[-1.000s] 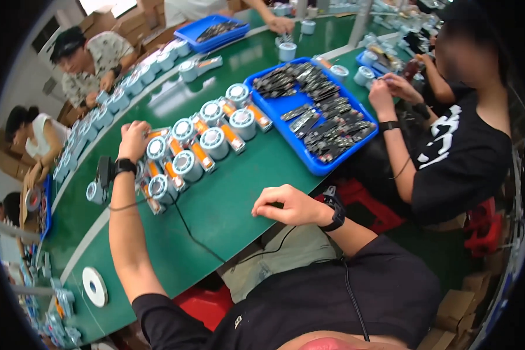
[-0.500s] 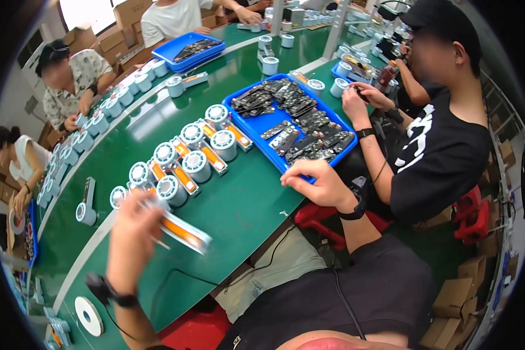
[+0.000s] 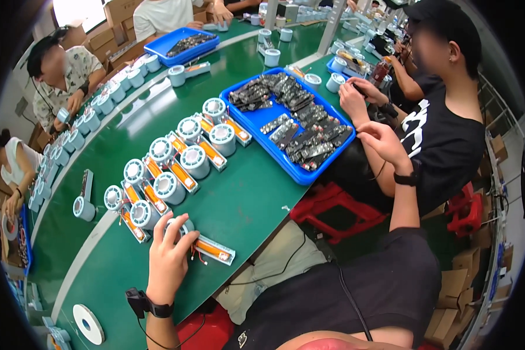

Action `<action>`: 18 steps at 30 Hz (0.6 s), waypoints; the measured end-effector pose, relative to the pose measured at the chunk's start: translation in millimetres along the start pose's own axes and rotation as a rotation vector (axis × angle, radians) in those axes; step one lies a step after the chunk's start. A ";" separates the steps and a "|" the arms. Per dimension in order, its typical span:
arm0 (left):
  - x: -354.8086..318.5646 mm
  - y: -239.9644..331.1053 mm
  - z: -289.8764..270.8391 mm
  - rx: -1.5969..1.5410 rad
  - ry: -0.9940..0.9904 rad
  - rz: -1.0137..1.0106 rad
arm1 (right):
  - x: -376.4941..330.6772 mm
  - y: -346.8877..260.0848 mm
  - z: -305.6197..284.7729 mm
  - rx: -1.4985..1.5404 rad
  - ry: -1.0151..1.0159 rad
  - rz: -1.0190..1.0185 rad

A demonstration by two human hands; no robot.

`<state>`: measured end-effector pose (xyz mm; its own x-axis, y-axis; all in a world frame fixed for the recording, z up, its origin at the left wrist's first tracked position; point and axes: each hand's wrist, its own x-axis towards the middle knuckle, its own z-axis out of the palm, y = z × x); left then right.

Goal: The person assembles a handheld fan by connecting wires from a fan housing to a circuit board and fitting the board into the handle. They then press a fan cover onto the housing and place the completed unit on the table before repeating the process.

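Observation:
My left hand [image 3: 168, 252] grips the round grey head of a pale fan-like unit with an orange block and thin wires [image 3: 211, 249], which lies on the green table [image 3: 248, 201] at the near end of a double row of like units [image 3: 181, 160]. A black band sits on that wrist. My right hand [image 3: 380, 140], with a black watch, hovers in the air just right of the blue tray [image 3: 286, 168] of dark small parts. Its fingers are loosely apart and hold nothing.
A person in a black shirt [image 3: 449, 134] sits close at my right, hands [image 3: 356, 96] by the tray's far corner. Another blue tray [image 3: 178, 49] and more grey units line the far side, where other people work. A white tape roll [image 3: 88, 324] lies near left.
My left hand has carried one unit from mid-air down onto the table at the near end of the row. My right hand has moved away from the blue tray toward the right.

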<state>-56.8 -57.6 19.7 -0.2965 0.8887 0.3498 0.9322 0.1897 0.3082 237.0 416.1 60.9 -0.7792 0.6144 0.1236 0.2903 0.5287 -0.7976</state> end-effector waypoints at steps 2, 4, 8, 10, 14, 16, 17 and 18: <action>-2.2 3.7 -3.1 0.018 0.010 0.015 | 0.6 -18.3 21.0 -0.284 -0.062 -0.022; 1.0 2.8 -2.8 0.044 0.025 0.009 | 1.2 -55.3 65.0 -0.397 -0.117 -0.196; 1.5 4.8 8.4 -0.014 0.020 -0.031 | 16.7 -58.1 129.8 -0.294 -0.070 -0.442; 7.9 9.5 13.0 -0.041 0.044 -0.032 | 29.5 -62.3 149.3 -0.487 -0.006 -0.565; 14.7 9.8 29.1 -0.014 0.054 -0.002 | 49.6 -61.8 139.4 -0.469 0.005 -0.362; 18.0 9.5 30.1 -0.048 0.061 0.015 | 58.5 -41.6 140.7 -0.577 0.097 -0.502; 18.7 8.2 31.2 -0.063 0.069 0.026 | 66.9 -35.8 141.0 -0.632 0.148 -0.576; 20.1 6.3 33.7 -0.064 0.070 0.017 | 80.6 -33.2 139.3 -0.631 0.140 -0.581</action>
<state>-49.9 -24.5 -1.2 -0.2967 0.8596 0.4160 0.9226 0.1456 0.3572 87.2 366.5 15.2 -0.8361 0.1913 0.5142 0.1542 0.9814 -0.1145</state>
